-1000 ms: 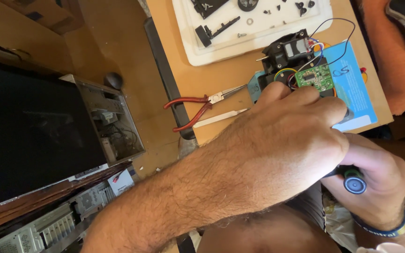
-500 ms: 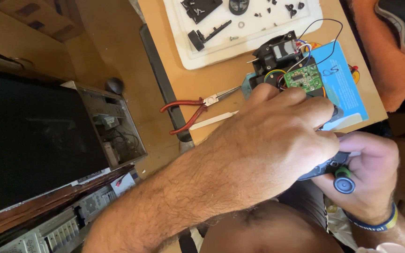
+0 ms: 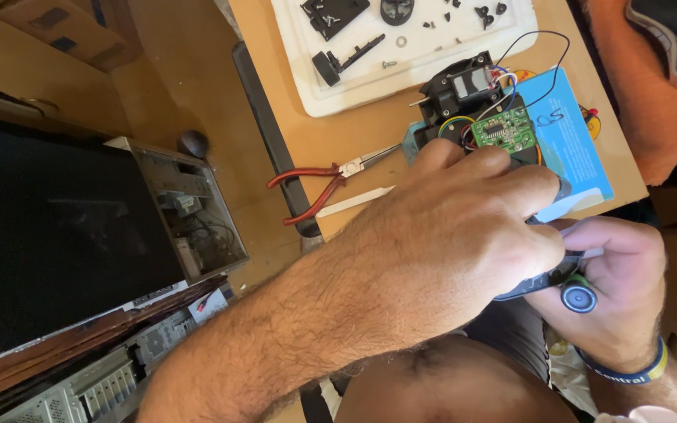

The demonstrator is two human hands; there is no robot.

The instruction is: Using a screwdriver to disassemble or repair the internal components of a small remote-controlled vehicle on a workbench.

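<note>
My left hand (image 3: 448, 243) reaches across from the lower left, fingers curled over a dark device part at the table's near edge; what it grips is mostly hidden beneath it. My right hand (image 3: 613, 286) sits just below it, closed around a screwdriver with a green and blue handle (image 3: 577, 296). Just beyond my fingers lies a small green circuit board (image 3: 503, 129) with coloured wires, joined to a black motor housing (image 3: 460, 86). Both rest on a light blue booklet (image 3: 566, 133).
Red-handled pliers (image 3: 319, 182) and a white plastic stick (image 3: 362, 200) lie left of my hand. A white tray (image 3: 354, 78) at the back holds black parts and screws. An open computer case (image 3: 182, 207) stands at left below the table. Orange cloth (image 3: 660, 110) at right.
The view has shifted slightly, so the table items sit a little higher and to the left. Both hands keep their hold at the table edge.
</note>
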